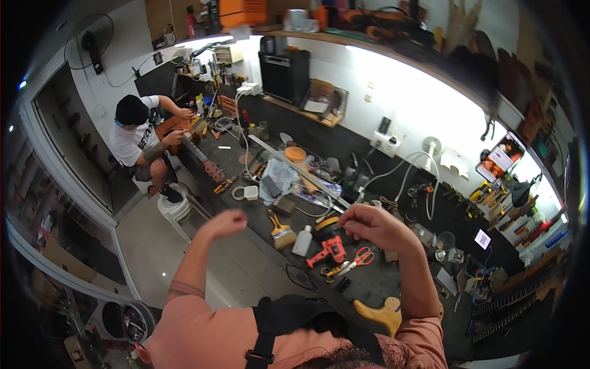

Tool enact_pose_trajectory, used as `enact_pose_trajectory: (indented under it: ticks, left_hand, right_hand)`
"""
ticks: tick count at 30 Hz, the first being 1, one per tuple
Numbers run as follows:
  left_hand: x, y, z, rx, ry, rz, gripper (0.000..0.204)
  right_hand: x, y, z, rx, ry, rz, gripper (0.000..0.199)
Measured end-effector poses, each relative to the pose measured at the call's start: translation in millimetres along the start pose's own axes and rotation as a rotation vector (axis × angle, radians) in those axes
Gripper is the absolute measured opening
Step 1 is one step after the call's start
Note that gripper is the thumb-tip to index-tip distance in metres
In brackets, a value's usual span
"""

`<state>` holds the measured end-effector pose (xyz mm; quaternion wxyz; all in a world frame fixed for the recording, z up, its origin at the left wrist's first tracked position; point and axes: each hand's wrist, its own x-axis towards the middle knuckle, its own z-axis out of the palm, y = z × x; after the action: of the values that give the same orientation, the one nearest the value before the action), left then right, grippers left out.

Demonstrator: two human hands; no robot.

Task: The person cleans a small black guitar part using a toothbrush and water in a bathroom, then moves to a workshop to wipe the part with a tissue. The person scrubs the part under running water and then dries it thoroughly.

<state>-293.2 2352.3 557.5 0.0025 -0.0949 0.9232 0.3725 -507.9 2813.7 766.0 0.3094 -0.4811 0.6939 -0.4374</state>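
Note:
My left hand (225, 222) hangs in the air over the near left edge of the workbench, its fingers curled into a loose fist, slightly blurred, with nothing visible in it. My right hand (372, 226) is raised above the bench with bent fingers and also shows nothing held. Beneath and beside it lie a red power tool (332, 251), a round black and yellow pad (327, 225), red-handled scissors (359, 261) and yellow-handled pliers (332, 272). A wide paintbrush (282, 231) and a white bottle (302, 241) stand between my two hands.
A person (136, 132) sits at the left working on a guitar (178, 138), near a white stool (178, 206). A long metal straightedge (298, 172) crosses the cluttered bench. Safety glasses (301, 277) lie near the edge; a yellow wooden piece (381, 313) and guitar necks (513, 304) lie rightward.

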Motion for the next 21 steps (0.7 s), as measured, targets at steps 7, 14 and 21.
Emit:
enact_pose_trajectory:
  ticks: [7,14,21]
  left_hand:
    - [167.3,146.6,-249.8,-1.007,0.381,0.405,0.04]
    - [307.6,190.5,-349.1,-1.62,0.399,0.308,0.058]
    - [397.2,146.6,-387.9,-1.675,0.381,0.395,0.038]
  right_hand:
    - [81.9,-70.3,99.9,0.131,-0.026,-0.012,0.019]
    - [52.5,-83.1,138.3,0.228,0.245,0.234,0.019]
    - [14.2,-47.2,176.9,0.304,0.424,0.361,0.02]
